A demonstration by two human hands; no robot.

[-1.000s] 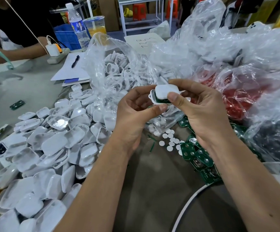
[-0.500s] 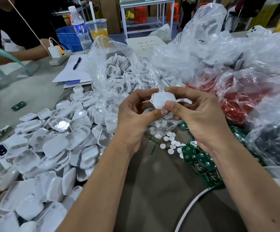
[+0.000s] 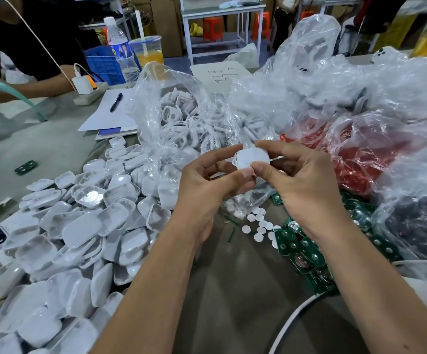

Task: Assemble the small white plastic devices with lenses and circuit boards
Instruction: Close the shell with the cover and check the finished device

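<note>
Above the table's centre: one small white plastic device (image 3: 252,158), pinched between thumb and curled fingers of the left hand (image 3: 207,183) and the right hand (image 3: 301,182), both gripping its edges. At 8 o'clock from it, a heap of white plastic shells (image 3: 66,241) on the grey table (image 3: 41,149); at 5 o'clock, green circuit boards (image 3: 307,254) and loose white round discs (image 3: 257,227). At 11 o'clock, a clear bag of white ring parts (image 3: 181,116); at 3 o'clock, a bag of red parts (image 3: 360,159).

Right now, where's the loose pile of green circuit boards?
In the head view, the green circuit boards lie on the table right of centre, under the right hand, beside the small white discs and against the clear plastic bags.
</note>
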